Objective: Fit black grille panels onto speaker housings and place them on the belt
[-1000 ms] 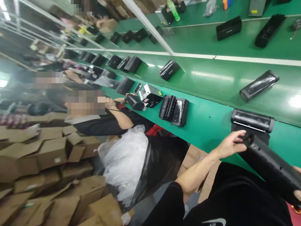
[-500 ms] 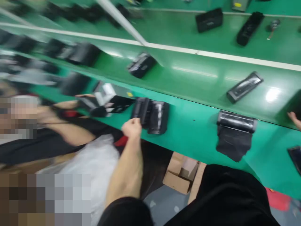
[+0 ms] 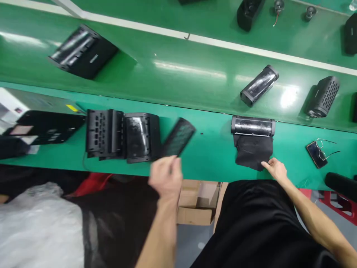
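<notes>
At the near edge of a green workbench (image 3: 213, 163), two bare hands work apart. The left hand (image 3: 167, 176), blurred, has its fingers closed on the lower end of a dark slotted grille panel (image 3: 180, 136), raised at a slant. The right hand (image 3: 276, 169) lays its thumb on the corner of a black sheet (image 3: 253, 150); whether the fingers grip it from below, I cannot tell. Just beyond, a glossy speaker housing (image 3: 253, 125) lies along the sheet's far edge. For good handling, I would hold the panel by its rim, clear of the neighbouring black housing (image 3: 139, 137), and keep the sheet flat and unwrinkled. Left of that housing stand stacked grille panels (image 3: 104, 134). Farther off, on the green conveyor (image 3: 192, 87), other housings rest, one slotted (image 3: 323, 96).

Half a second ago, the left hand was beside the stack without this raised panel in sight; the right was at the view's far right, and the sheet lay untouched.
</notes>
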`<control>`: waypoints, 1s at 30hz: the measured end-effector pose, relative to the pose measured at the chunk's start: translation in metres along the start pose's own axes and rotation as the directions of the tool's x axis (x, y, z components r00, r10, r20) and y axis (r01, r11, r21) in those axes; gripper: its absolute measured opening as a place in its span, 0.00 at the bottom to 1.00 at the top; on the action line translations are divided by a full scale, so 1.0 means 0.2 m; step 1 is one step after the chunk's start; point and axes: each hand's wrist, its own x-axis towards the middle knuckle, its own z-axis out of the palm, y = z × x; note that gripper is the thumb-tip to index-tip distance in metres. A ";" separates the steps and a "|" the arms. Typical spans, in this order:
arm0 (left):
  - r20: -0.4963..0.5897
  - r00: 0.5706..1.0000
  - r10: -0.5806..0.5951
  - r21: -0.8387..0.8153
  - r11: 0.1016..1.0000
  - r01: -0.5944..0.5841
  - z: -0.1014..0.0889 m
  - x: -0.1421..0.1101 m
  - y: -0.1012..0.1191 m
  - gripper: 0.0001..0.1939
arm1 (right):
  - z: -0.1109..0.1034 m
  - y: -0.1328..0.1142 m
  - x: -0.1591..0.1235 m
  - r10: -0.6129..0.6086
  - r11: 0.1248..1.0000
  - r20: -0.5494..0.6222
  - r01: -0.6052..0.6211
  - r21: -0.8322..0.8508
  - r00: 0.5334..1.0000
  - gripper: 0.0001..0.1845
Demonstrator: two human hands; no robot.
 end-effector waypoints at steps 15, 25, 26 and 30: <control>0.311 0.891 -0.330 -0.020 0.935 0.353 0.39 -0.61 0.15 0.24 | -0.13 0.10 -0.19 -0.232 0.856 -0.097 0.250 0.452 0.968 0.14; 0.556 0.731 -0.395 -0.406 0.638 0.654 0.39 -0.50 0.21 0.17 | -0.32 -0.57 -0.53 -0.685 0.605 0.252 0.341 0.719 0.684 0.11; 0.588 0.714 -0.380 -0.446 0.584 0.678 0.38 -0.51 0.25 0.19 | -0.31 -0.61 -0.55 -0.704 0.573 0.288 0.279 0.771 0.649 0.12; 0.668 0.647 -0.367 -0.556 0.332 0.762 0.37 -0.54 0.42 0.22 | -0.23 -0.65 -0.49 -0.655 0.545 0.302 0.156 0.824 0.693 0.16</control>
